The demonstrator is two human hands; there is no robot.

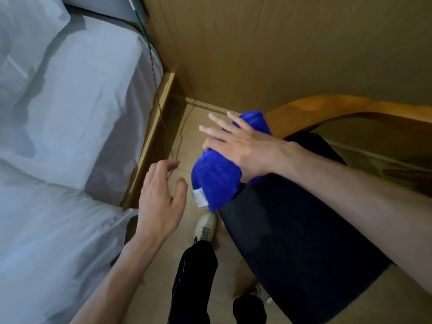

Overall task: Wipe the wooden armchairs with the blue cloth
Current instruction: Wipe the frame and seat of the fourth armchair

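While my right hand (pixel 243 148) presses flat on the blue cloth (pixel 217 181), fingers straight and spread toward 10 o'clock, I judge I'm mid-wipe on the near arm of the wooden armchair (pixel 339 108). Cloth sits at frame centre, bunched and draped over what looks like the front end of the armrest, hanging down toward 6 o'clock with a small white care tag (pixel 199 198) at its lower left edge. It's plush, deep-pile microfibre, thick folds, soft, should slide easily on wood. Palm on top, no pinch, so it's held by pressure only. Left hand (pixel 161 197) hovers at 8 o'clock of the cloth, apart from it, fingers loosely curled, holding nothing. Chair arm curves away toward 2 o'clock: smooth bent wood, orange-brown, glossy-ish. Seat cushion (pixel 304 230) runs to 4 o'clock, dark, matte, fabric or leatherette, can't tell which. Next move probably calls for dragging the cloth along the curve toward 2 o'clock with steady downward pressure, or gathering the hanging part first so it doesn't slip off. Bed (pixel 70 113) at 9 o'clock, white crinkled sheet, light wooden frame; thin cable (pixel 149 47) at 11. Tan wood-look floor (pixel 187 141) and wall panels beyond; my shoe (pixel 205 226) at 6.
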